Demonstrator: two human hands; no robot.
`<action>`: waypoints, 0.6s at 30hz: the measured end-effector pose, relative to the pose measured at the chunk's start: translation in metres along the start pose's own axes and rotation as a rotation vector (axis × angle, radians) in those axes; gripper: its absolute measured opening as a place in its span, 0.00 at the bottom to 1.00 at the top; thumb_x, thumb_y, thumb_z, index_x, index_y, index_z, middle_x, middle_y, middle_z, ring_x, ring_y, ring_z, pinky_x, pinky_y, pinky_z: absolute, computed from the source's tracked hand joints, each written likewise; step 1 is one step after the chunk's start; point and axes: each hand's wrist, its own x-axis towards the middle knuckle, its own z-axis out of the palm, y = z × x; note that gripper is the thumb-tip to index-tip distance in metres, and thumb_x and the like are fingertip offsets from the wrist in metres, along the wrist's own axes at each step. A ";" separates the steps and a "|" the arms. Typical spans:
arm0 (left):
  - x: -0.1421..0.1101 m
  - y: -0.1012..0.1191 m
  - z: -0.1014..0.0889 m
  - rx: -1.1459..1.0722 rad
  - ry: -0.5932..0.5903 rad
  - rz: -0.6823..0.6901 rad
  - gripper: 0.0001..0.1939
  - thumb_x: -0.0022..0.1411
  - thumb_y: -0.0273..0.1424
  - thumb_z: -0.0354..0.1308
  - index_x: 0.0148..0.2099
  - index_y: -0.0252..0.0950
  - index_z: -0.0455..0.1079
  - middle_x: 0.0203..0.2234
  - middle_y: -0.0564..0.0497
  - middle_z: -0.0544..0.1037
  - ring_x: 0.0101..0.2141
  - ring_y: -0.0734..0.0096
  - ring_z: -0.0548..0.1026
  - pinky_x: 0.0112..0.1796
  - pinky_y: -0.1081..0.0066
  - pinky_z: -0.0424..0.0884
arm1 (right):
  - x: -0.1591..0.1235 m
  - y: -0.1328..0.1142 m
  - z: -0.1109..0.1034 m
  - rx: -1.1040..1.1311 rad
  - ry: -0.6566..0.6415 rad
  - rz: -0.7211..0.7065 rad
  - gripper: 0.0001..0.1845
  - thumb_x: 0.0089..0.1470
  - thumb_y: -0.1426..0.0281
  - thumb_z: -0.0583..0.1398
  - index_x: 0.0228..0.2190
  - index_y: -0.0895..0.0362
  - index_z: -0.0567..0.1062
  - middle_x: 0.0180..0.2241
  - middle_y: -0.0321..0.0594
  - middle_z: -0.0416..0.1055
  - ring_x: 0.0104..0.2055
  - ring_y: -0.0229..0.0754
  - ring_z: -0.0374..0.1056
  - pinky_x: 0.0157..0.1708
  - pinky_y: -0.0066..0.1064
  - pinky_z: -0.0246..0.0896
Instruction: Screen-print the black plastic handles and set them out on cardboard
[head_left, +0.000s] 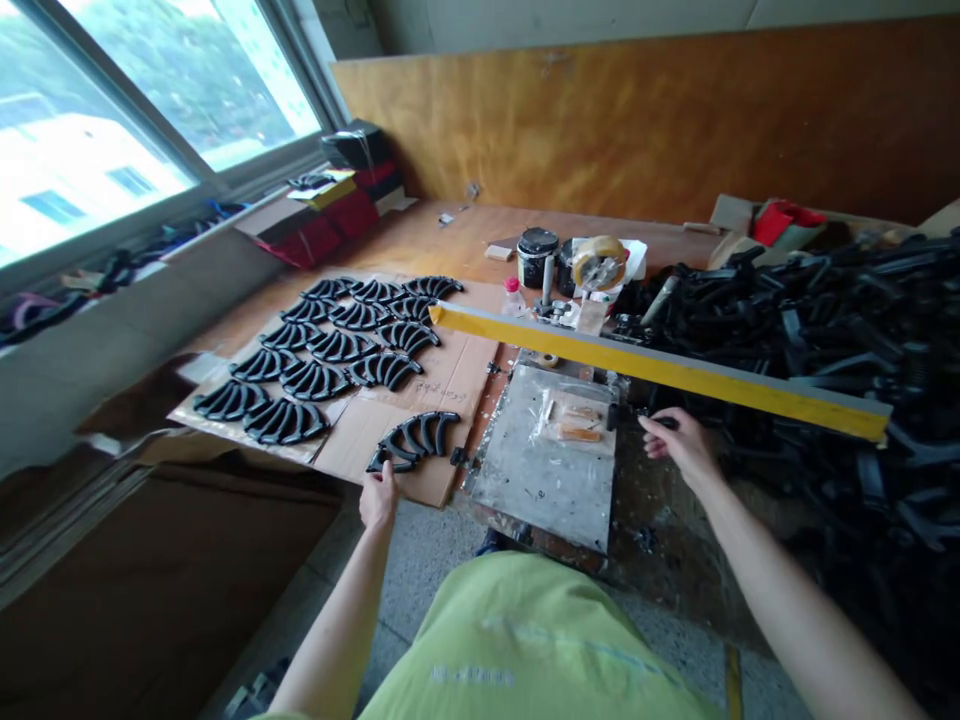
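Orange-brown board backed the workbench (420, 235) beneath a bright window (180, 80) in the head view. Near the front of a cardboard sheet (461, 350), apart from the other black arcs (311, 380), lay a fan of curved black pieces (411, 438); the left hand (379, 497) pinched its near end between thumb and fingers. Right of a metal plate (540, 480), the right hand (675, 445) had its fingertips drawn together on a small dark piece (663, 423).

A careless pull could have tipped the fan off the cardboard's near edge, and a raised right hand could have struck the yellow bar (660, 372) jutting above it. Fingers covered much of the small piece, so its shape was unclear; the dark heap (825, 320) blurred together and ran out of frame.
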 end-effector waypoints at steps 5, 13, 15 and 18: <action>-0.035 0.011 0.030 0.252 0.200 0.259 0.27 0.59 0.48 0.50 0.56 0.39 0.65 0.60 0.40 0.61 0.60 0.48 0.56 0.56 0.54 0.56 | 0.000 -0.017 0.074 -0.290 -0.205 0.087 0.29 0.47 0.43 0.58 0.27 0.58 0.72 0.16 0.40 0.69 0.16 0.39 0.66 0.16 0.28 0.62; -0.033 0.031 0.050 0.530 0.221 0.337 0.31 0.59 0.51 0.48 0.62 0.45 0.61 0.60 0.43 0.61 0.57 0.48 0.59 0.50 0.54 0.63 | 0.000 -0.044 0.075 -1.248 -0.088 -0.226 0.38 0.55 0.42 0.47 0.40 0.64 0.73 0.31 0.59 0.75 0.36 0.56 0.74 0.35 0.40 0.63; -0.029 0.035 0.048 0.547 0.175 0.335 0.34 0.58 0.54 0.47 0.63 0.47 0.59 0.60 0.43 0.62 0.56 0.47 0.60 0.48 0.51 0.64 | -0.013 -0.052 0.083 -1.294 0.012 -0.331 0.37 0.57 0.45 0.48 0.46 0.66 0.70 0.28 0.58 0.75 0.33 0.55 0.74 0.33 0.38 0.62; -0.023 0.045 0.046 0.574 0.099 0.295 0.37 0.56 0.57 0.46 0.62 0.44 0.61 0.57 0.40 0.64 0.53 0.44 0.62 0.46 0.50 0.64 | -0.038 -0.060 0.124 -1.125 -0.107 -0.573 0.25 0.61 0.54 0.49 0.46 0.60 0.71 0.29 0.49 0.76 0.32 0.49 0.73 0.34 0.34 0.62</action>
